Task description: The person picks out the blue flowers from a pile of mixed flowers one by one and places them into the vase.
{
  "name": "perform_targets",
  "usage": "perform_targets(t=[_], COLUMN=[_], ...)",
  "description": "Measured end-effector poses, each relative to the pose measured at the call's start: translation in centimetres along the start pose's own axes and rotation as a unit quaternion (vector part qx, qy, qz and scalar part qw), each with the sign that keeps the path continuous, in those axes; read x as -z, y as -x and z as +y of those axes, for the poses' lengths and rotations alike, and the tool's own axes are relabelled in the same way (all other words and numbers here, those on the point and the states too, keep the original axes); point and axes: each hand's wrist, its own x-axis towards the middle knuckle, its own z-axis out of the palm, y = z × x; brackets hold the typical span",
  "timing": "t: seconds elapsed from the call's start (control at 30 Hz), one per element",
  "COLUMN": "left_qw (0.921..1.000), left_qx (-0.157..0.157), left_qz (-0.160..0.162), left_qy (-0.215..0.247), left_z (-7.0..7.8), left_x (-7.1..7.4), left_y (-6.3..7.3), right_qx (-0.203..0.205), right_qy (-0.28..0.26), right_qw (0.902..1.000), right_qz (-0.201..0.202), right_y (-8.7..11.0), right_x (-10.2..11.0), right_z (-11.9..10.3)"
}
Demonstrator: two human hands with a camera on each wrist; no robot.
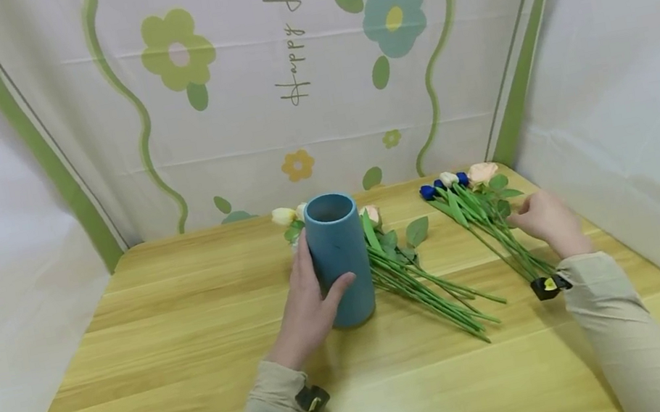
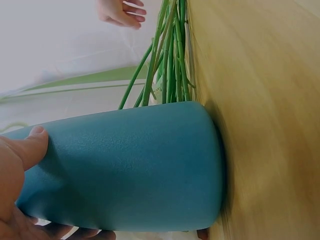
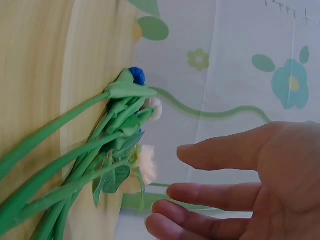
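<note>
Blue vase (image 1: 343, 262) — left hand (image 1: 303, 306) grips it — flowers (image 1: 408, 280) outside.

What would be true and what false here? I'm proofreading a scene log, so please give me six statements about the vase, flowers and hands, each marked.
1. The left grip holds the blue vase. True.
2. The blue vase lies on its side. False: it stands upright on the wooden table.
3. The right grip is nearer the bunch with blue buds than the blue vase. True.
4. The right grip is clenched around a stem. False: the right wrist view shows it holding nothing.
5. From the head view, a second bunch lies partly behind the blue vase. True.
6. Stems stand in the blue vase. False: none show in its opening.
</note>
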Motion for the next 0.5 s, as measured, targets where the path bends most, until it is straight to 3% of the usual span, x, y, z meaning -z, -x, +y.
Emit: perform_targets(t=[0.5], left_qw=[1.0], left_qx=[-0.002], left_qz=[0.001], left_qy=[-0.008], left_z=[-0.2], left_x=[-0.1], left_y=[-0.1], right_qx=[-0.036], right_qy=[0.016], right_qw=[0.9973], right_qz=[-0.062], right_y=[-0.2], right_x=[-0.7], right_z=[1.3])
